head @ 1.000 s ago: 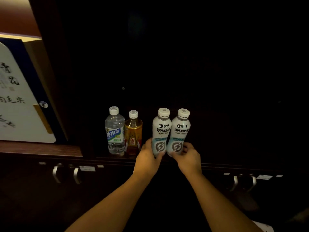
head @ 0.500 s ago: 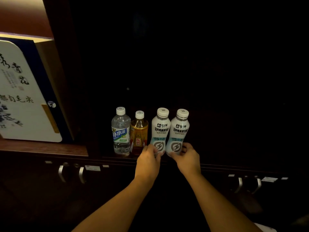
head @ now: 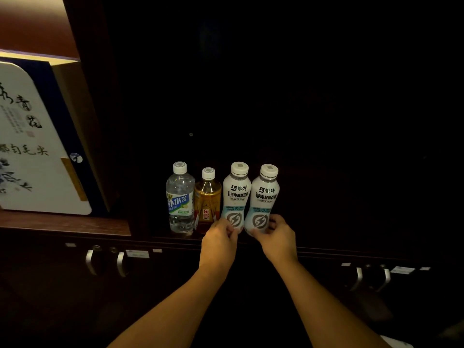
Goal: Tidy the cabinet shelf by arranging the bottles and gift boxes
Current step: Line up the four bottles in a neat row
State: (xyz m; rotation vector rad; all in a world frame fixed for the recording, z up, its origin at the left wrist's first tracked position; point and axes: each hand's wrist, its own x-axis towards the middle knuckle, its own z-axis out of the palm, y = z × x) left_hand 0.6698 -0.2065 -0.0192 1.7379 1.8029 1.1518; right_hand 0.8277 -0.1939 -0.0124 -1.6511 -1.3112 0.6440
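Note:
Four bottles stand in a row on the dark cabinet shelf (head: 175, 239). From the left: a clear water bottle (head: 180, 197) with a blue label, a small amber drink bottle (head: 207, 200), and two white bottles with grey lightning marks. My left hand (head: 219, 243) grips the base of the left white bottle (head: 236, 194). My right hand (head: 277, 238) grips the base of the right white bottle (head: 264, 197). All four stand upright, nearly touching. A large white and blue gift box (head: 37, 146) with brush writing stands in the left compartment.
A dark upright panel (head: 100, 121) divides the gift box's compartment from the bottles. The shelf to the right of the bottles is too dark to read. Below are cabinet doors with metal handles (head: 105, 262) and another handle pair (head: 371, 278).
The two white bottles have slid left with my hands and now stand close beside the amber bottle. The view has shifted, so the gift box shows more.

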